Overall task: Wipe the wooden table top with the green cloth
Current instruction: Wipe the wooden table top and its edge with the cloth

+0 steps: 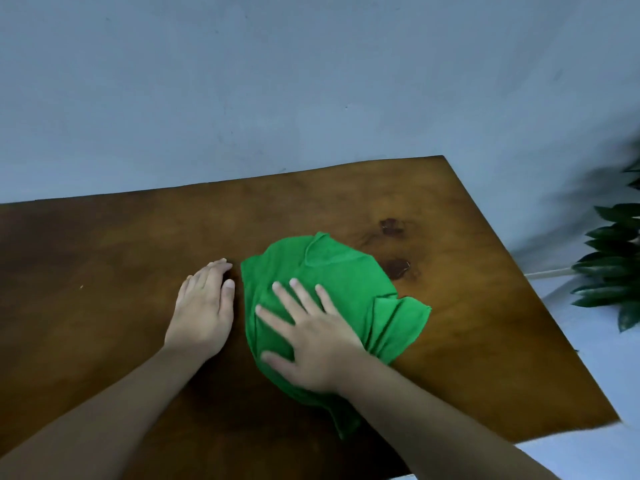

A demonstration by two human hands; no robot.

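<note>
A crumpled green cloth (346, 278) lies near the middle of the brown wooden table top (121, 258). My right hand (308, 334) presses flat on the cloth with its fingers spread and straight. My left hand (204, 306) rests flat on the bare wood just left of the cloth, fingers together and pointing away from me. Two dark stains (396, 266) mark the wood just beyond the cloth's right side.
A pale blue wall (277, 81) runs along the table's far edge. A dark green leafy plant (613, 265) stands off the table's right side. The table's right edge slants from the far corner toward the lower right.
</note>
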